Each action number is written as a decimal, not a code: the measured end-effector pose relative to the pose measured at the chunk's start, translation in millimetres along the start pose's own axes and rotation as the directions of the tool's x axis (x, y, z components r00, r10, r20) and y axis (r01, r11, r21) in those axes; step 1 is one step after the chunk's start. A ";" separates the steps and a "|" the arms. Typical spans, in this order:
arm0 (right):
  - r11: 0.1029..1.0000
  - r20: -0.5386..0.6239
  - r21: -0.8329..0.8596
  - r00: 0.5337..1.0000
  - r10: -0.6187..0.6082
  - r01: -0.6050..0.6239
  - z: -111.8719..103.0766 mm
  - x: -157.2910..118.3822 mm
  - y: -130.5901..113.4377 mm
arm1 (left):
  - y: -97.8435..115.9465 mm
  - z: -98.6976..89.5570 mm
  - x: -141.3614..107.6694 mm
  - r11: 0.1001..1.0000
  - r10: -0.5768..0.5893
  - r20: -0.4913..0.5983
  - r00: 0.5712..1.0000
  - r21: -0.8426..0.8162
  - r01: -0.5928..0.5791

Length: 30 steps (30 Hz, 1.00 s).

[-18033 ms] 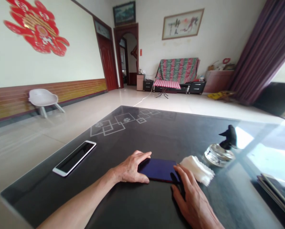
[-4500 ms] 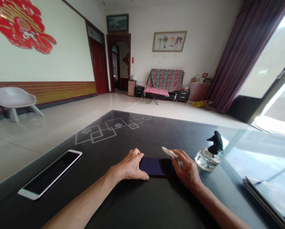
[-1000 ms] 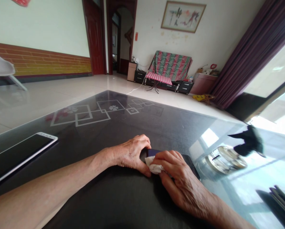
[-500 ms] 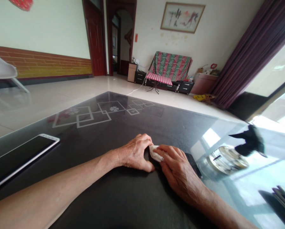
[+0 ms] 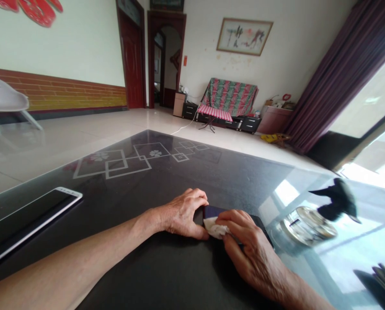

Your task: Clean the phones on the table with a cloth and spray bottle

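Note:
A dark, flat phone (image 5: 213,212) lies on the black glossy table (image 5: 140,267), mostly covered by my hands. My left hand (image 5: 183,215) is closed around its left end, thumb on the near side and fingers on the far side. My right hand (image 5: 248,241) presses a crumpled white tissue (image 5: 217,230) onto the phone's upper face, close to my left thumb. The phone's black right end shows beyond my right knuckles.
A large white-framed device (image 5: 34,219) with a dark screen lies at the left. To the right stands a clear container (image 5: 308,226) with a black, beak-shaped top (image 5: 339,201). Dark slats (image 5: 384,275) show at the lower right. A white chair (image 5: 5,99) stands beyond the table.
My right hand has slid the tissue slightly toward me across the phone, uncovering part of its far side. My left hand keeps its hold. The view has tilted up a little.

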State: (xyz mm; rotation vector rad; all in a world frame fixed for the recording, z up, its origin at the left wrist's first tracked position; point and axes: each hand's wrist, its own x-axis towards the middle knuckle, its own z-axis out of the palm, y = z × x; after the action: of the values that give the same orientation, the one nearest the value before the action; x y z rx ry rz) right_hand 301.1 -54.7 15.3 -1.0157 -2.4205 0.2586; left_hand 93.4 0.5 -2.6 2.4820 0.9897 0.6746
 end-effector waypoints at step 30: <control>0.983 -0.140 -0.163 0.988 0.060 -0.082 -1.1 -4.1 23.0 | 4.1 -3.2 -2.7 1.000 -0.009 -0.004 1.000 0.014 0.009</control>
State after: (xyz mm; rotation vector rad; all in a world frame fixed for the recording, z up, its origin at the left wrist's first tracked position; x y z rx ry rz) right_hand 318.3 -41.5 6.6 -1.1565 -2.3163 0.0079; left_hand 92.1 -3.6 1.3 2.4877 1.0093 0.6718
